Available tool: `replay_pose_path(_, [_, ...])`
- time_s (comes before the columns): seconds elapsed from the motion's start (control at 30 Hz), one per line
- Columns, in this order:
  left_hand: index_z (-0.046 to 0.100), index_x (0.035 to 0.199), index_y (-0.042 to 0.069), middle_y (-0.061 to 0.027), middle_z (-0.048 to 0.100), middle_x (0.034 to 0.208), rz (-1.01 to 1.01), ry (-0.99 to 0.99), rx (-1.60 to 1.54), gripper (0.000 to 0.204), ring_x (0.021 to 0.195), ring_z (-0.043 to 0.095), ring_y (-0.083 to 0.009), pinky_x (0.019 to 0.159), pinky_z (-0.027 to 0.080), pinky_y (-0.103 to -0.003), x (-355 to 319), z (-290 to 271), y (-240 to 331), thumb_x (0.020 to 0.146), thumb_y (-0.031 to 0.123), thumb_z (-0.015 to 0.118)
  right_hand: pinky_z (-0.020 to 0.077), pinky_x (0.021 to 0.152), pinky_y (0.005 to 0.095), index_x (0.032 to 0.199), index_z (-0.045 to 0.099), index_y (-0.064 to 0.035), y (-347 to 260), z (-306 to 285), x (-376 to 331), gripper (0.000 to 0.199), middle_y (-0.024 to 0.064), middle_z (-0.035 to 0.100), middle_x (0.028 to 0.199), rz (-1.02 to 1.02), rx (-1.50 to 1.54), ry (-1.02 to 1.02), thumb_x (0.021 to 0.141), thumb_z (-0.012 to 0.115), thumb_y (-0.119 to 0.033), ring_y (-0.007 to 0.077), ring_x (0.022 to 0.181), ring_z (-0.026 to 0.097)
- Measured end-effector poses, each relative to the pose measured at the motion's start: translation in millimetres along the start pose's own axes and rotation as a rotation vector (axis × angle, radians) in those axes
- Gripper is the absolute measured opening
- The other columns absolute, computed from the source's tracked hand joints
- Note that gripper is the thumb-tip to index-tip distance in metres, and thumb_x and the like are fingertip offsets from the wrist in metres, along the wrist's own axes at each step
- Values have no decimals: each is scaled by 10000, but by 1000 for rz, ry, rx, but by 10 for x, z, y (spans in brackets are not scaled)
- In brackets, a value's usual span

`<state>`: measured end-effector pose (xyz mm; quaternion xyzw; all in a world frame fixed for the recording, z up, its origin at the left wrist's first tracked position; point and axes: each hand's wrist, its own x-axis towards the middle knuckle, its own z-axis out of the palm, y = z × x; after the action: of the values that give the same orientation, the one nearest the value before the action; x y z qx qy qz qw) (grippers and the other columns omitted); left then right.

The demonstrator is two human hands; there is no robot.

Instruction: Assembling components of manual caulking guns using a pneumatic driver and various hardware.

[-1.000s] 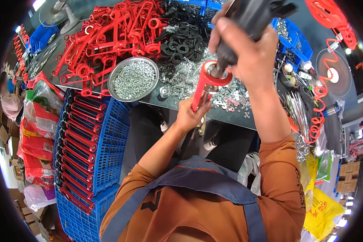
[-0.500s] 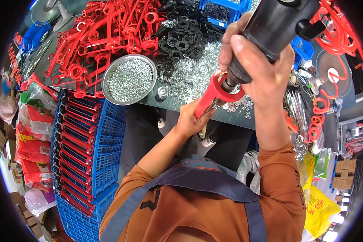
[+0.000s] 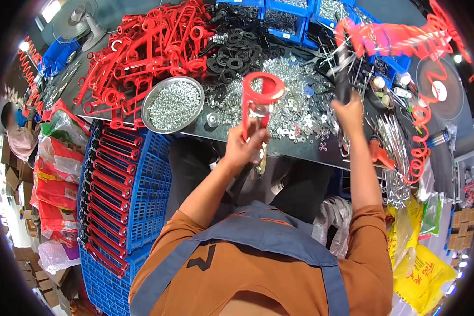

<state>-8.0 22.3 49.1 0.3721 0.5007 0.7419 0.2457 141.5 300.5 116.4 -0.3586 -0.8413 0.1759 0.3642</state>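
Note:
My left hand [image 3: 244, 145] is closed around a red ring-ended metal part [image 3: 263, 95], held up in front of the bench edge with its ring at the top. Bright metal shows just under the ring. Over the right side of the bench, my right hand [image 3: 350, 113] is at the lower end of a black power driver [image 3: 344, 79]. The driver is smeared by motion, and most of the fingers are hidden behind it; the thumb points left. Loose silver hardware [image 3: 289, 89] lies heaped beyond the red part, with washers [image 3: 285, 132] near the edge.
A round metal bowl [image 3: 198, 113] of small fasteners stands left of centre, before piled red parts [image 3: 158, 45] and black rings [image 3: 237, 55]. Blue bins [image 3: 284, 23] line the back. A red coiled hose [image 3: 420, 131] hangs right. Blue crates [image 3: 147, 197] hold rows of red parts at left.
The black driver has come off the red part and moved right and away with my right hand. My left hand still holds the red part, its ring now turned upward.

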Motion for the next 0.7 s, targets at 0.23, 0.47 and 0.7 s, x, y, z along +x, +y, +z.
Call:
replay_pose_path(0.23, [582, 989, 55, -96, 565, 764, 227, 124, -502, 527, 647, 565, -205, 639, 484, -387, -264, -497, 879, 939, 548, 405, 320, 1052, 410, 1293, 427, 94, 70, 88, -768, 629, 291, 407, 1298, -203, -204, 235, 779, 663, -182, 426, 1217, 404])
replay_pose_path(0.47, [562, 1079, 45, -21, 519, 798, 242, 189, -973, 520, 650, 480, -123, 669, 425, -322, -265, -393, 807, 935, 531, 444, 398, 1023, 367, 1344, 341, 106, -1777, 424, -1874, 563, 248, 471, 1334, 99, 1635, -632, 923, 510, -227, 330, 1276, 435])
replay_pose_path(0.7, [549, 1099, 73, -29, 540, 801, 596, 195, -844, 444, 655, 505, -146, 681, 445, -335, -564, -878, 928, 946, 479, 454, 481, 948, 380, 1223, 466, 74, -2096, 563, -1965, 409, 193, 577, 1176, 84, 1924, -696, 945, 508, -222, 249, 1035, 610])
